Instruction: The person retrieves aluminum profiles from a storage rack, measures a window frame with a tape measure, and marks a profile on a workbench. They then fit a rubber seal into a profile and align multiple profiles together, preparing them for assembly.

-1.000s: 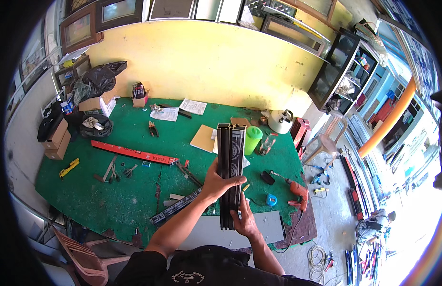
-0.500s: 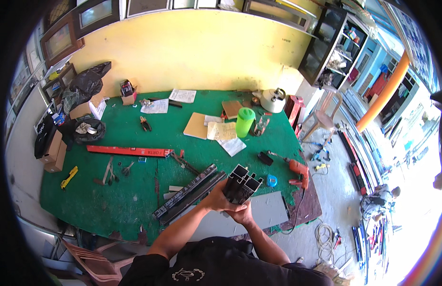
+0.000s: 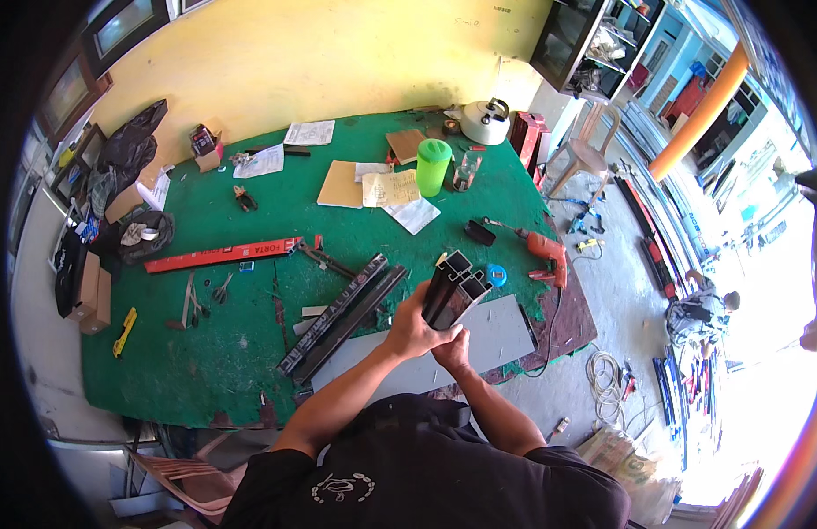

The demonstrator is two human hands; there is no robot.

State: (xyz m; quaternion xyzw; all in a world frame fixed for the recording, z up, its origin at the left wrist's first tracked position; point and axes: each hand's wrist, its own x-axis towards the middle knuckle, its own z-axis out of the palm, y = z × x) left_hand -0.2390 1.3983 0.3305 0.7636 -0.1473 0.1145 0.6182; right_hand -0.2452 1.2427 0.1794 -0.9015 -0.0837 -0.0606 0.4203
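Observation:
In my two hands is a bundle of short dark aluminium profiles (image 3: 445,295), stood on end with the hollow cut ends facing up. My left hand (image 3: 414,328) wraps round its left side. My right hand (image 3: 453,350) closes round it lower down, and its fingers are partly hidden. Just left of the hands, two longer dark profiles (image 3: 342,322) lie side by side on the green table. A flat grey panel (image 3: 492,339) lies under and beside my hands. Right beyond the bundle sits a blue tape measure (image 3: 496,275).
An orange drill (image 3: 545,249) with its cord lies at the table's right. Farther back stand a green lidded tumbler (image 3: 433,167), papers (image 3: 391,189) and a kettle (image 3: 485,122). A red bar-shaped tool (image 3: 219,256), scissors (image 3: 222,289) and pliers (image 3: 244,198) lie leftward. A person (image 3: 698,309) crouches at right.
The view has shifted, so the table sits higher in the picture. The profile bundle, still in both hands, has tilted and moved slightly away from my body.

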